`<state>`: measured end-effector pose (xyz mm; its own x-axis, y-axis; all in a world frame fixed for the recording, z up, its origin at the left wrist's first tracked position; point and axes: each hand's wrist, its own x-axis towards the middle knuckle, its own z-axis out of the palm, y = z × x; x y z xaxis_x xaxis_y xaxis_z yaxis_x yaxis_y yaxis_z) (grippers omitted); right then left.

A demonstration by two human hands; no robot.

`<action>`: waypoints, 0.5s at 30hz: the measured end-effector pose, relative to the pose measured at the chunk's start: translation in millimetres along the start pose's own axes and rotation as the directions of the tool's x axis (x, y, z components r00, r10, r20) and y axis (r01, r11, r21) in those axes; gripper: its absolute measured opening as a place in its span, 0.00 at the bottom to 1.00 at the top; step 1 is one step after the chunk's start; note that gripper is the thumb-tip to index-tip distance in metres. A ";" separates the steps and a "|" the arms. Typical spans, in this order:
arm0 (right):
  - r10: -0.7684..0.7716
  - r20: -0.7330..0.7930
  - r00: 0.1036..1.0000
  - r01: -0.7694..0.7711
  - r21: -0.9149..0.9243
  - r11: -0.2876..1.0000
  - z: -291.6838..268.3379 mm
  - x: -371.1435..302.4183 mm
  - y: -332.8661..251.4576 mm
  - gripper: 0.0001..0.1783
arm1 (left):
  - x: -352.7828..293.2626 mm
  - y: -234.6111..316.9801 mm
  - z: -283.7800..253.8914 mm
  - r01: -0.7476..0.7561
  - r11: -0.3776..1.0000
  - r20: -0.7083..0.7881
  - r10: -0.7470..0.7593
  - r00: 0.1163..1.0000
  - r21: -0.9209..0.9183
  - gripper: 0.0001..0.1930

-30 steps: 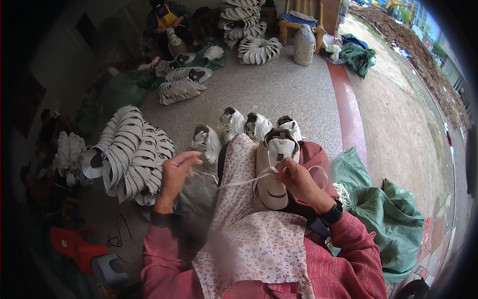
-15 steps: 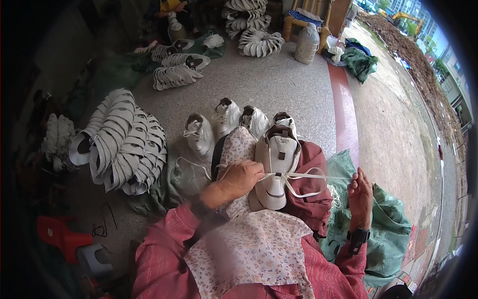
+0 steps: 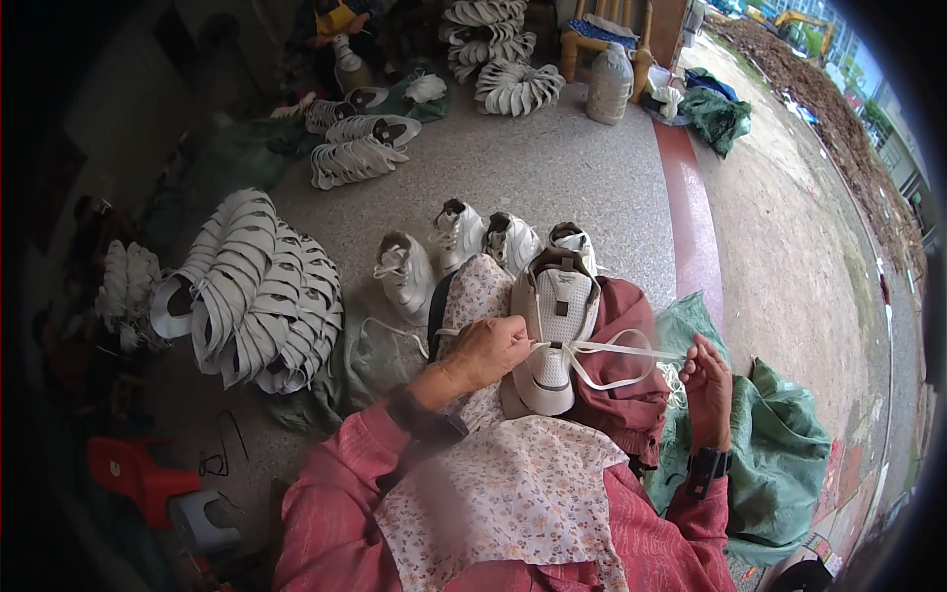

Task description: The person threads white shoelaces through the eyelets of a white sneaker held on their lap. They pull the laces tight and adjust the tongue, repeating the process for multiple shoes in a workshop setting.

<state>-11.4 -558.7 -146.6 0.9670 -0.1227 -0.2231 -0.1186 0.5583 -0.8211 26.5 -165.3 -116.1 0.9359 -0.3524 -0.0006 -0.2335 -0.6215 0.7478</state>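
A white and beige shoe [image 3: 562,306] with a mesh tongue rests on my lap, its toe toward me. White shoelace [image 3: 631,348] runs across its front and makes a loop to the right. My left hand [image 3: 487,353] is closed on the lace at the shoe's left edge. Off to the right, my right hand [image 3: 706,380] pinches the other stretch of lace, which is drawn out almost straight. Beneath the shoe lie a floral cloth [image 3: 478,296] and a dark red cloth [image 3: 626,385].
Several laced shoes [image 3: 404,276] stand beyond my knees. Stacked shoe uppers [image 3: 261,296] pile up at left, more [image 3: 360,153] farther back. A green sack [image 3: 779,454] lies at right, a red plastic stool [image 3: 138,479] at lower left. Another person [image 3: 340,25] sits at the back.
My right hand has come slightly nearer the shoe, still holding the lace. My left hand stays at the shoe's left edge. The whole view has shifted a little.
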 end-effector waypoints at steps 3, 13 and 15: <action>0.008 -0.013 1.000 -0.008 -0.015 1.000 -3.8 -0.8 2.7 0.18 | -0.9 5.1 2.9 -0.005 1.000 0.003 0.005 1.000 0.015 0.12; -0.013 -0.044 0.999 0.010 -0.072 0.997 6.2 -4.2 2.5 0.18 | 2.7 16.7 8.6 0.048 0.997 -0.043 -0.046 0.998 0.053 0.12; -0.028 -0.041 0.999 0.024 -0.101 0.995 10.5 -6.5 2.5 0.18 | 7.6 14.8 16.6 0.052 0.997 -0.080 -0.048 0.996 0.052 0.11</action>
<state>-15.7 -547.9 -141.7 0.9600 -0.1718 -0.2211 -0.1175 0.4694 -0.8751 25.8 -188.8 -116.1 0.9640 -0.2653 0.0164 -0.1977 -0.6743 0.7115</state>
